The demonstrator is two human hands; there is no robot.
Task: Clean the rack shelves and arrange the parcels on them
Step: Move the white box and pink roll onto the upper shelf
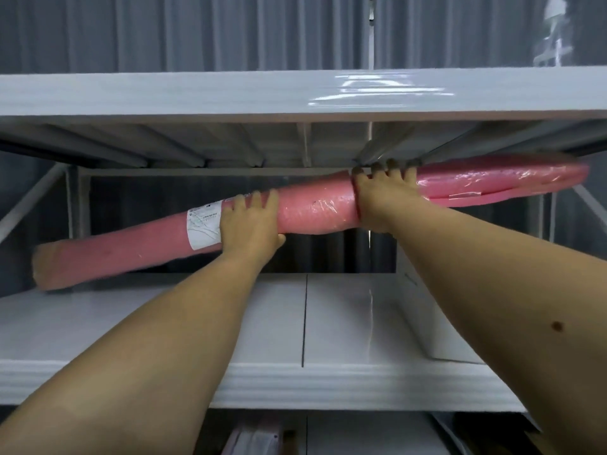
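Both forearms fill the bottom of the view, reaching up into the rack, and between them I've got a long pink roll parcel (pixel 315 211) wrapped in plastic film. Left hand (pixel 251 224) is curled over the roll near its middle, thumb tucked underneath, right beside the white shipping label (pixel 203 228). Right hand (pixel 381 195) is wrapped round the roll further along, fingers hooked over the top, so both hands are properly gripping it. Roll sits tilted in the gap between two shelves: its left end dips down close to the white lower shelf (pixel 272 323), can't tell if it's actually touching, while the right end rides up almost against the underside of the upper shelf (pixel 230 93). On the lower shelf, off to the right behind my right arm, there's a white box (pixel 423 326). Below that shelf, at the bottom edge, something pinkish (pixel 253 441) is poking up on the next level down, too cut off to make out.
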